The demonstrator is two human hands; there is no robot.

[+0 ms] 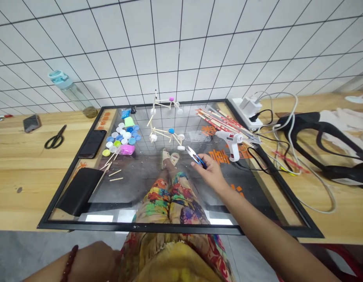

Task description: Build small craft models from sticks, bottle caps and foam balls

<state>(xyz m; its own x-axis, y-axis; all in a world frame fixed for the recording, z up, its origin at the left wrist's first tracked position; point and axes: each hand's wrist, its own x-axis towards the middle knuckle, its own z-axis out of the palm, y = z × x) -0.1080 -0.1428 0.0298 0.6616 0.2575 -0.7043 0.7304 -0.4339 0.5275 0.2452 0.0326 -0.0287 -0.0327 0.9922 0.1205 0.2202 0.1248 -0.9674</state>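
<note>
1. While the right forearm slants in from the lower right, the right hand [211,171] grips small blue-handled snips [196,157] right of center, their blades pointing toward the upper left.
2. The blade tips sit near a white cap [180,148] on the stick assembly [161,131], at upper center.
3. At the lower left, the left hand [103,258] lies low beside the patterned clothing [160,207]; whether it is open or closed, I cannot tell.
4. A white glue gun [233,147] lies right of the snips.
</note>
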